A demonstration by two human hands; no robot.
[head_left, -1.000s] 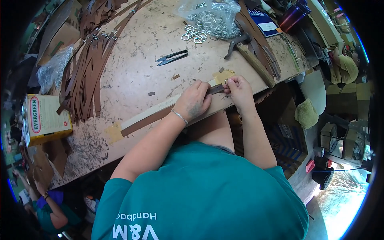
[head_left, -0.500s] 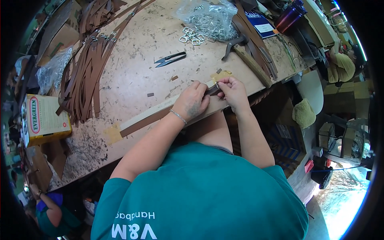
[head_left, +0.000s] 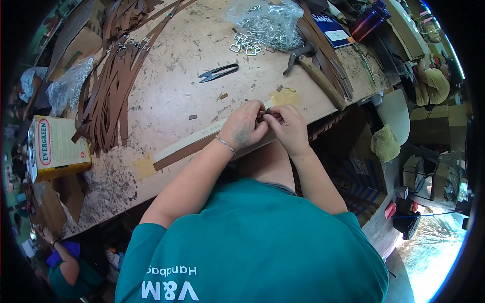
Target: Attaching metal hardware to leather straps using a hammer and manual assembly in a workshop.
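My left hand (head_left: 245,124), with a bracelet at its wrist, is closed at the near edge of the workbench. Its fingertips meet those of my right hand (head_left: 289,126), which is closed in a pinch. Between them shows a bit of a brown strap end (head_left: 264,112), mostly hidden by the fingers; whether a metal ring is on it I cannot tell. Beneath my left hand and forearm a long strip, pale on top and brown along its near side (head_left: 188,147), runs along the bench edge, with yellowish tape (head_left: 144,166) at its left end and more tape (head_left: 288,96) beyond my right hand.
Thread snips (head_left: 219,73) lie farther back. Metal rings (head_left: 246,44) spill near a plastic bag (head_left: 268,25) of them. A hammer (head_left: 318,78) rests at the right. Brown straps (head_left: 108,96) and a cement can (head_left: 60,149) are at the left; a tumbler (head_left: 370,21) stands far right.
My right hand has drawn in toward my left, and the fingertips now meet. The dark strap end and small metal piece visible before are now mostly covered.
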